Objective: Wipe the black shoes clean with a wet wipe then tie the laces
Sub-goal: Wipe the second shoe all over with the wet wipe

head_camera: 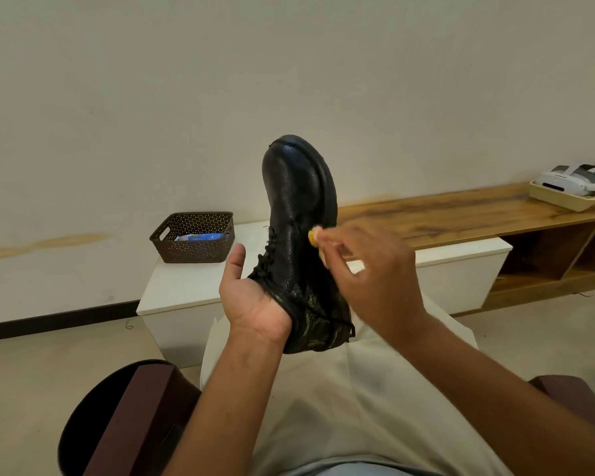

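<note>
Left hand holds the black shoe from below at the ankle opening, toe pointing up and away; palm faces the camera, thumb stands free beside the laces, and the fingers are hidden behind the shoe, so how far they curl cannot be made out. Right hand is motion-blurred at the shoe's right side; fingertips pinch something small and pale with a yellowish edge against the leather. Too blurred to tell whether it is a wipe. Shoe is raised above the lap, in front of the white cabinet. One lace end hangs loose near the heel. Sole side is turned away, not visible. Brown perforated basket sits on the cabinet's left end, holding a blue-and-white packet, print unreadable. Wooden shelf runs right along the wall; on it a cream tray with a white headset, partly cut off by the frame edge. Dark chair arms at lower left and lower right.
</note>
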The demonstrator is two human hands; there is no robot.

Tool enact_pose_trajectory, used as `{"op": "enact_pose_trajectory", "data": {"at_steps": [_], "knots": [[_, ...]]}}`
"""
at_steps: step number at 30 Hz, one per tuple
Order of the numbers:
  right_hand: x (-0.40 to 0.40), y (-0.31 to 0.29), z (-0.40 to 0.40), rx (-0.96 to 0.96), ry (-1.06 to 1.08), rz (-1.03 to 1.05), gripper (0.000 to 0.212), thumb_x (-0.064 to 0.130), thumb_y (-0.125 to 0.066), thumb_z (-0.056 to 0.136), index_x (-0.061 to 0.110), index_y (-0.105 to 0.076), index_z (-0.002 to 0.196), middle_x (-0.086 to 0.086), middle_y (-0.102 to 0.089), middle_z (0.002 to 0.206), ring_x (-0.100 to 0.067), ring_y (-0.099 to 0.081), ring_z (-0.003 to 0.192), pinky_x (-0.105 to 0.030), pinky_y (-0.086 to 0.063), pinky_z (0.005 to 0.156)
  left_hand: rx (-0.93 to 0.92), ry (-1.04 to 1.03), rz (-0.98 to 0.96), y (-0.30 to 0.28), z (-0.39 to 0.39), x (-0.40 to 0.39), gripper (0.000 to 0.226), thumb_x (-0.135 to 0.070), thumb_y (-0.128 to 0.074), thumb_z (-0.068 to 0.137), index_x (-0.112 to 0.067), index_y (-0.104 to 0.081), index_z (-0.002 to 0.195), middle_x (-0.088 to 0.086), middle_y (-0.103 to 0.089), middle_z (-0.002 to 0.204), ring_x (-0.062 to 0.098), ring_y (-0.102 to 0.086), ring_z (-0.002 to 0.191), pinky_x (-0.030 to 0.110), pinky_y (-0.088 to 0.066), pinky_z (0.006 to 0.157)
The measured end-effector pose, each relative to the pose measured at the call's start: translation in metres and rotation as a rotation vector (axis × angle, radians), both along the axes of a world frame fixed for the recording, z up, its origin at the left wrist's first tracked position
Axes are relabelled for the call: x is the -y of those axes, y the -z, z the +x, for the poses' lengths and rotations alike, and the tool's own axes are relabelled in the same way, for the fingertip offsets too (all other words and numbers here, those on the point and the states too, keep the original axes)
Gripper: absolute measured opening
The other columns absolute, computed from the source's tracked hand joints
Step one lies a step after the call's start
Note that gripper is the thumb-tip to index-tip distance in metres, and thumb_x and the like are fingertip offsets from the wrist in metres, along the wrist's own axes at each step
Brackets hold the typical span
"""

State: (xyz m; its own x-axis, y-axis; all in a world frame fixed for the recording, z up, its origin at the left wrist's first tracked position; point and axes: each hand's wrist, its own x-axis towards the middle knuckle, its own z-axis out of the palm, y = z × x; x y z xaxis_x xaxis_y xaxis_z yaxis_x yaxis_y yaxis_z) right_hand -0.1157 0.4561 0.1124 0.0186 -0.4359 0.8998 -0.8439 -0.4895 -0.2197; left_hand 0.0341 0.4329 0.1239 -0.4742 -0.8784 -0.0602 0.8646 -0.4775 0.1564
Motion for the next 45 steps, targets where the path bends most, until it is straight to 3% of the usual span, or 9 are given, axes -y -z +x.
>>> {"op": "enact_pose_trajectory", "data": {"at_steps": [3, 6, 14, 18, 24, 29, 33, 38, 45], "knots": [[0.014, -0.018, -0.002, 0.069, 0.041, -0.02, 0.013, 0.014, -0.077, 0.093, 0.007, -0.078, 0.104, -0.005, -0.074, 0.09, -0.003, -0.056, 0.08, 0.001, -0.039, 0.076, 0.006, -0.03, 0.015, 0.0, -0.001, -0.002, 0.055, -0.045, -0.047, 0.095, 0.004, -0.06, 0.115, 0.025, -0.07, 0.102, 0.041, -0.072, 0.082, 0.058, -0.057, 0.065], [0.004, -0.006, 0.0, 0.08, 0.031, 0.01, 0.013, 0.013, -0.078, 0.092, 0.008, -0.077, 0.103, -0.003, -0.073, 0.089, 0.0, -0.054, 0.08, 0.0, -0.04, 0.076, 0.025, -0.023, 0.014, 0.002, 0.0, 0.001, 0.059, -0.047, -0.05, 0.092, 0.002, -0.057, 0.124, 0.025, -0.067, 0.111, 0.041, -0.07, 0.09, 0.059, -0.054, 0.077], [-0.033, 0.047, -0.001, -0.035, -0.021, 0.127, 0.011, 0.01, -0.075, 0.091, 0.007, -0.08, 0.101, -0.005, -0.074, 0.087, -0.014, -0.066, 0.073, -0.027, -0.058, 0.065, 0.033, -0.012, 0.009, 0.005, 0.0, 0.004, 0.064, -0.049, -0.05, 0.091, -0.002, -0.053, 0.133, 0.025, -0.062, 0.124, 0.04, -0.062, 0.109, 0.064, -0.045, 0.089], [-0.015, 0.018, -0.011, 0.008, 0.004, 0.059, 0.011, 0.01, -0.077, 0.091, 0.007, -0.079, 0.102, -0.004, -0.075, 0.089, -0.008, -0.063, 0.076, -0.011, -0.051, 0.076, -0.005, 0.026, -0.006, 0.001, -0.002, 0.002, 0.061, -0.049, -0.05, 0.092, -0.002, -0.055, 0.131, 0.025, -0.062, 0.123, 0.04, -0.062, 0.11, 0.062, -0.045, 0.092], [0.007, -0.023, -0.003, 0.064, 0.029, -0.057, 0.013, 0.012, -0.077, 0.093, 0.007, -0.079, 0.104, -0.004, -0.073, 0.088, -0.002, -0.053, 0.077, -0.002, -0.039, 0.075, 0.006, 0.022, 0.011, 0.005, -0.006, 0.0, 0.06, -0.05, -0.051, 0.092, -0.002, -0.057, 0.128, 0.024, -0.067, 0.113, 0.043, -0.07, 0.091, 0.06, -0.056, 0.071], [-0.015, 0.008, 0.009, 0.031, -0.102, 0.036, 0.012, 0.011, -0.079, 0.092, 0.007, -0.079, 0.103, -0.004, -0.075, 0.092, -0.012, -0.065, 0.078, -0.019, -0.052, 0.073, -0.016, 0.017, -0.003, 0.012, -0.001, 0.006, 0.062, -0.05, -0.049, 0.092, -0.005, -0.055, 0.134, 0.024, -0.063, 0.123, 0.042, -0.067, 0.1, 0.063, -0.047, 0.087], [-0.031, 0.029, 0.006, 0.063, -0.122, 0.11, 0.016, 0.015, -0.076, 0.091, 0.006, -0.08, 0.103, -0.003, -0.077, 0.094, -0.008, -0.068, 0.083, -0.012, -0.053, 0.081, 0.024, -0.032, 0.0, 0.01, -0.002, 0.007, 0.06, -0.049, -0.049, 0.092, -0.006, -0.057, 0.132, 0.024, -0.065, 0.119, 0.042, -0.068, 0.098, 0.063, -0.046, 0.087], [-0.032, 0.022, 0.004, 0.196, -0.156, 0.139, 0.014, 0.015, -0.076, 0.091, 0.008, -0.079, 0.103, 0.005, -0.075, 0.093, 0.001, -0.065, 0.084, -0.012, -0.051, 0.078, 0.031, -0.006, -0.041, 0.008, -0.002, 0.009, 0.069, -0.053, -0.05, 0.091, -0.005, -0.046, 0.141, 0.023, -0.052, 0.138, 0.041, -0.05, 0.127, 0.052, -0.034, 0.111], [-0.047, 0.029, 0.01, 0.073, -0.265, 0.188, 0.011, 0.012, -0.074, 0.093, 0.008, -0.08, 0.102, 0.001, -0.075, 0.098, -0.003, -0.065, 0.088, -0.017, -0.052, 0.08, 0.023, -0.051, -0.045, 0.006, -0.002, 0.007, 0.07, -0.054, -0.049, 0.091, -0.002, -0.047, 0.139, 0.025, -0.055, 0.134, 0.041, -0.053, 0.125, 0.053, -0.039, 0.107]]}}
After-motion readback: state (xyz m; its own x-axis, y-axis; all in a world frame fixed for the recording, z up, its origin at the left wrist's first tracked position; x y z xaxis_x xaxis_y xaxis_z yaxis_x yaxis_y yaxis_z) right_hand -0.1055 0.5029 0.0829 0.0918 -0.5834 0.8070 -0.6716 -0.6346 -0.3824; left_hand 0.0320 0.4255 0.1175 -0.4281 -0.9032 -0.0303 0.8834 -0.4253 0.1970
